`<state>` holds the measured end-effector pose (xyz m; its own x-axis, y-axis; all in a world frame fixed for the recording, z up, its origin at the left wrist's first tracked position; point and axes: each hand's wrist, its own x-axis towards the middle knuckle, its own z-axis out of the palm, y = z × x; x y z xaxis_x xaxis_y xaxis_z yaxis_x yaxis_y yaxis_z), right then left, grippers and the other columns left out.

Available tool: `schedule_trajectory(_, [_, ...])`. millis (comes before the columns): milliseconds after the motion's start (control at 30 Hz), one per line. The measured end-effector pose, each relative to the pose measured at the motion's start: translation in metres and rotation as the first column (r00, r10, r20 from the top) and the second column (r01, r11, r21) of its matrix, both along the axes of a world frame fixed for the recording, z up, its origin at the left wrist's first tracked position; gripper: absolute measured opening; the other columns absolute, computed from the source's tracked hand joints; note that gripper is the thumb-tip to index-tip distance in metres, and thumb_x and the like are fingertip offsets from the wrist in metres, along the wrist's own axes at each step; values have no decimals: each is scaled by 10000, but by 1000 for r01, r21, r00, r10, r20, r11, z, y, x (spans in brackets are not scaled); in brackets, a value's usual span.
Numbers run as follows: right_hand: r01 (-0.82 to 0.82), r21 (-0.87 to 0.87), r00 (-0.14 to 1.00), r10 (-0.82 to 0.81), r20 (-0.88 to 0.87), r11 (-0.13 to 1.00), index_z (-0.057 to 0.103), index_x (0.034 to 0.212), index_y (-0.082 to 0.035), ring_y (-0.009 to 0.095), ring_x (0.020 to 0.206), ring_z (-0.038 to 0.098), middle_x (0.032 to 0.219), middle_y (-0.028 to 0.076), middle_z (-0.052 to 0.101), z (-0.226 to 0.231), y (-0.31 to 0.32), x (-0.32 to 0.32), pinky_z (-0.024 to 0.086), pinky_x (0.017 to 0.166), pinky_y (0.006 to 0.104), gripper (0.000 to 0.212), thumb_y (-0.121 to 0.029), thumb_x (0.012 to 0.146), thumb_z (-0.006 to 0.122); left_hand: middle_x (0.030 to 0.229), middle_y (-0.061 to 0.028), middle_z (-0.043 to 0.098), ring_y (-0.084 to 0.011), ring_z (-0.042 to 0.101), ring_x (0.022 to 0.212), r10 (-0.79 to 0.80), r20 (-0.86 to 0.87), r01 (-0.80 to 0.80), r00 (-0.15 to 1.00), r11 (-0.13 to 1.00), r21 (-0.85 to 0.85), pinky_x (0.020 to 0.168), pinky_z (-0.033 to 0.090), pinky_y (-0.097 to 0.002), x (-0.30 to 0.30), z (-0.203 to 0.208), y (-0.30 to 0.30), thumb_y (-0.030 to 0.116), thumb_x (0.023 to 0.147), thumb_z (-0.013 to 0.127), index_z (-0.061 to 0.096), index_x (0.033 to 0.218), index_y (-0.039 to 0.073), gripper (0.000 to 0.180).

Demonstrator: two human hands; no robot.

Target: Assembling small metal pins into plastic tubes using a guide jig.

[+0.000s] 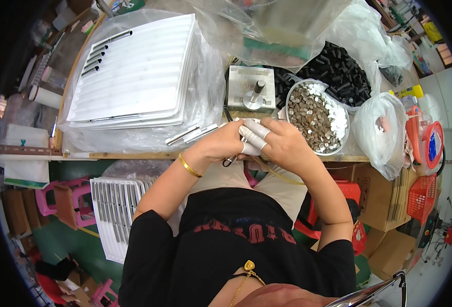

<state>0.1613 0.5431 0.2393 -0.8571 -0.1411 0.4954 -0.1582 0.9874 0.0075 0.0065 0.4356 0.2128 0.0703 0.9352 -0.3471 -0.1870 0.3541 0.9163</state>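
1. Glasses (377,292), lower right, are being worn.
2. Metal piece (229,161), centre, is being clasped by the left hand (226,140); the touching right hand's (287,142) grip is being hidden.
3. Few tubes (119,36) are being carried by the upper-left tray (139,77); most seems unfilled.

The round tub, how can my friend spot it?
Find the workbench, then the person's right hand. Just right of that hand sits the round tub. It holds small brown and white pieces; the neighbouring heap is black.

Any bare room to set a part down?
On the white tray, right of the dark-ended tubes, beyond the near-edge tube. Crowded: metal block, tub of discs, black cylinders; left hand and right hand meet before the block.
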Motion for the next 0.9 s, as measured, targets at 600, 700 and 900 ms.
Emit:
schedule_trajectory(600, [-246,-940,867,-487,-104,-237,605,1059,-6,61,731,497,914,14,625,-38,50,-51,366,627,199,239,-109,852,665,1171,-155,538,-363,411,1106,602,-791,-106,107,798,593,981,300,-494,-6,-58,60,344,612,806,681,980,40,493])
schedule_trajectory(700, [-233,-941,883,-459,-100,-243,592,1076,12,63,741,501,927,13,621,-37,45,-54,373,633,205,283,-113,839,684,1173,-157,533,-386,390,1131,619,-783,-91,67,785,613,987,297,-491,-5,-62,58,329,628,798,676,982,38,475])
schedule_trajectory(900, [-72,-989,862,-490,-125,127,616,1027,13,103,755,546,875,21,627,-30,31,-41,444,661,269,262,-85,801,707,1041,-196,562,-424,385,1144,641,-762,-63,95,767,638,976,290,-513,-1,-65,57,320,633,786,677,935,-15,465])
